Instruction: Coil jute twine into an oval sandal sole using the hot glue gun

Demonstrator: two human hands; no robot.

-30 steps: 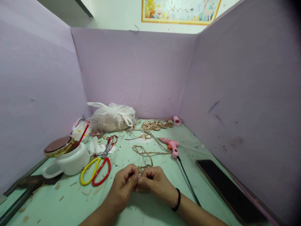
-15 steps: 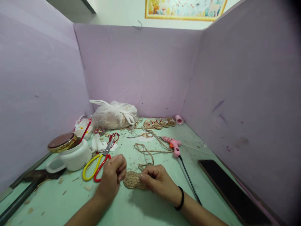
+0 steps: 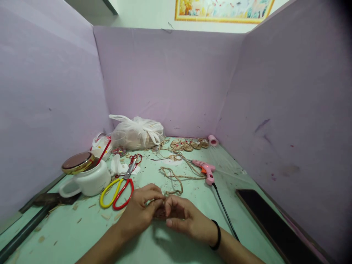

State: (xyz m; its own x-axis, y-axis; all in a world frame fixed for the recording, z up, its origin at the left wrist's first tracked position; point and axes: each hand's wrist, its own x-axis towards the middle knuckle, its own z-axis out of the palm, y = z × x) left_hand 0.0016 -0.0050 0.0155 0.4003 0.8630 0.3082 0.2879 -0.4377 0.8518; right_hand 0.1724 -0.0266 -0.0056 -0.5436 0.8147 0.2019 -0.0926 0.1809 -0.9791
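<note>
Both hands meet over a small flat coil of braided straw rope point(image 3: 160, 213), low in the middle of the head view; they cover most of it. My left hand point(image 3: 143, 209) is closed on the coil's left side, thumb and fingers pinching it. My right hand point(image 3: 188, 220) curls its fingers round the right side, with its thumb below. From behind the fingers, the loose straw rope point(image 3: 176, 179) winds away over the table towards a pink glue gun point(image 3: 206, 168). Scissors point(image 3: 123, 189) with one yellow and one red handle lie left of my left hand.
At left stand a white mug point(image 3: 95, 179) with a gold-rimmed lid and a dark-handled hammer point(image 3: 30, 225). A white plastic bag point(image 3: 137, 134), several straw pieces with red beads point(image 3: 188, 145) and a pink roll point(image 3: 213, 140) sit at the back. A black phone point(image 3: 275, 227) lies right.
My left hand has moved right onto the coil and now pinches it beside my right hand. The coil, visible before, is mostly covered. The view has shifted slightly.
</note>
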